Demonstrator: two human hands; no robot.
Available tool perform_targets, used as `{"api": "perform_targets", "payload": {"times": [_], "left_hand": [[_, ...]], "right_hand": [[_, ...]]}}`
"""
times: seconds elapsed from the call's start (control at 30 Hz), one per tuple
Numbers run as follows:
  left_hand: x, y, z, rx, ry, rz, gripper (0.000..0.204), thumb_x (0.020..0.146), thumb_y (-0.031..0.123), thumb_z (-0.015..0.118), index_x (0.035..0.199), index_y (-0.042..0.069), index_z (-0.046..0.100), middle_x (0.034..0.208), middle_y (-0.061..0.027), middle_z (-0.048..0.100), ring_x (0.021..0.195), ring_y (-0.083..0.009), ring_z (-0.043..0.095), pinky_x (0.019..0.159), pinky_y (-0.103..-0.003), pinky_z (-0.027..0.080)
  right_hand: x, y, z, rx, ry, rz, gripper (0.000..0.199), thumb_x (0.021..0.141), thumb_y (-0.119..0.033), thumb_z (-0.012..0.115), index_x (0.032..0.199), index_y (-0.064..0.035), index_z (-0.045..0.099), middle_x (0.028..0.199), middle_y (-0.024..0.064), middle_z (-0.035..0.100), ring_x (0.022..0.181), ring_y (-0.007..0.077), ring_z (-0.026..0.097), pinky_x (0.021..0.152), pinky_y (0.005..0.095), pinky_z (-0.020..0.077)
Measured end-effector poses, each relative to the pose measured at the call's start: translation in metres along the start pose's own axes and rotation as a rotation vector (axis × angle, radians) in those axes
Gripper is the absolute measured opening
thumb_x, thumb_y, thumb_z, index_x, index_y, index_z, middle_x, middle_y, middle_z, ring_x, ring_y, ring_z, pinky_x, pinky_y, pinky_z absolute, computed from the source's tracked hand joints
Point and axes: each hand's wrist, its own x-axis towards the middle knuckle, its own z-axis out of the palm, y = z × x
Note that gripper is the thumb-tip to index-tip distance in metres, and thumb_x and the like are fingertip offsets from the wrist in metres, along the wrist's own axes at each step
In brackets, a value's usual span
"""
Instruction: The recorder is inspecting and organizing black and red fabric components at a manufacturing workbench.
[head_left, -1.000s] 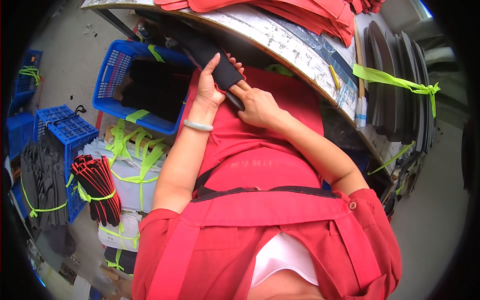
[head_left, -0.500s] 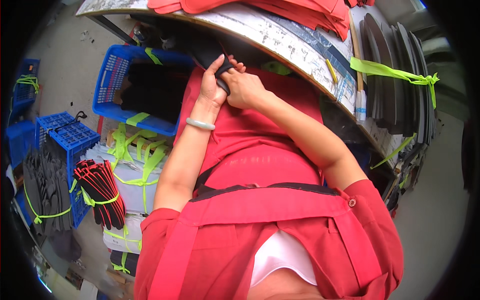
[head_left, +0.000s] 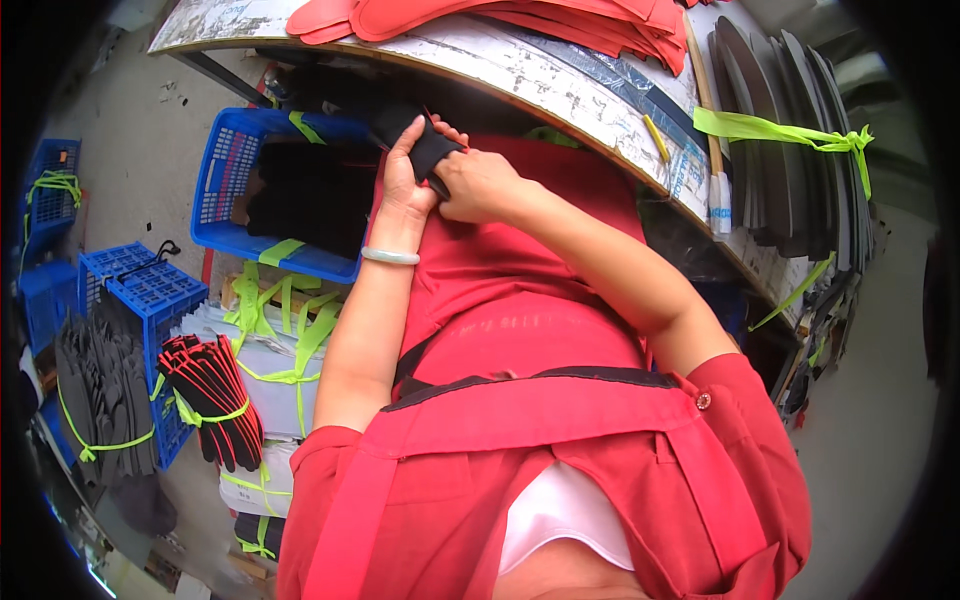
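Note:
My left hand [head_left: 405, 185], with a pale bangle [head_left: 390, 257] on its wrist, is closed around a black fabric piece [head_left: 433, 150] with a thin red edge. My right hand [head_left: 482, 186] grips the near side of the same piece, its fingers curled into the fabric. Both hands touch over the red apron [head_left: 520, 240] on my lap, below the table edge. The far end of the fabric blends into the dark under the table, so its full shape is hidden.
A white worn tabletop [head_left: 440, 58] carries red cut pieces [head_left: 520, 15] and a yellow marker [head_left: 656, 138]. Left stands a blue crate [head_left: 325, 267] of black pieces, beside black-and-red bundled gloves [head_left: 212, 400] and grey bundles [head_left: 105, 390]. Dark curved sheets [head_left: 790, 150], tied in green, stand at right.
My hands have shifted slightly to the left. More of the black fabric now bulges up between them, and the whole view has tilted a little.

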Motion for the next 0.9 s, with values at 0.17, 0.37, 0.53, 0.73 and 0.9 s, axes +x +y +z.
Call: {"api": "perform_targets", "payload": {"times": [0.17, 0.37, 0.53, 0.73, 0.9], "left_hand": [[-0.003, 0.003, 0.004, -0.038, -0.018, -0.026, 0.023, 0.090, 0.019, 0.063, 0.103, 0.001, 0.056, 0.088, -0.0100, 0.063, 0.087, -0.0252, 0.062, 0.097, -0.046, 0.046], [-0.004, -0.004, 0.000, -0.047, -0.118, -0.077, 0.027, 0.091, 0.021, 0.063, 0.106, 0.000, 0.054, 0.092, -0.0113, 0.061, 0.092, -0.0257, 0.061, 0.102, -0.045, 0.042], [-0.015, -0.009, 0.015, 0.088, -0.016, -0.047, 0.036, 0.093, 0.028, 0.060, 0.111, -0.002, 0.054, 0.099, -0.0131, 0.063, 0.105, -0.0296, 0.059, 0.104, -0.047, 0.041], [-0.006, -0.008, 0.000, 0.297, 0.001, 0.035, 0.021, 0.092, 0.020, 0.060, 0.103, 0.002, 0.059, 0.097, -0.0121, 0.064, 0.099, -0.0287, 0.062, 0.098, -0.046, 0.046], [0.000, -0.001, -0.001, 0.155, -0.052, 0.032, 0.015, 0.089, 0.013, 0.061, 0.099, 0.002, 0.059, 0.092, -0.0098, 0.064, 0.092, -0.0260, 0.062, 0.097, -0.045, 0.047]], "right_hand": [[-0.070, 0.017, 0.005, -0.082, 0.305, -0.312, 0.065, 0.071, -0.013, 0.064, 0.133, -0.0133, 0.046, 0.129, 0.0129, 0.053, 0.074, 0.0333, 0.065, 0.066, 0.0421, 0.0550], [-0.032, 0.009, 0.022, -0.239, 0.398, -0.144, 0.040, 0.083, -0.010, 0.055, 0.123, -0.0124, 0.052, 0.109, 0.0050, 0.060, 0.064, 0.0234, 0.066, 0.049, 0.0343, 0.0518], [-0.009, 0.019, 0.027, -0.209, 0.449, -0.205, 0.028, 0.083, -0.009, 0.054, 0.110, -0.0122, 0.056, 0.098, 0.0050, 0.062, 0.062, 0.0237, 0.066, 0.051, 0.0337, 0.0522], [-0.038, 0.017, 0.018, -0.200, 0.403, -0.182, 0.017, 0.083, -0.011, 0.054, 0.099, -0.0142, 0.059, 0.092, 0.0053, 0.064, 0.065, 0.0246, 0.067, 0.052, 0.0359, 0.0529], [0.013, 0.025, 0.027, -0.298, 0.241, -0.161, 0.018, 0.083, -0.010, 0.055, 0.099, -0.0131, 0.061, 0.101, 0.0067, 0.065, 0.069, 0.0247, 0.068, 0.054, 0.0374, 0.0532]]}}
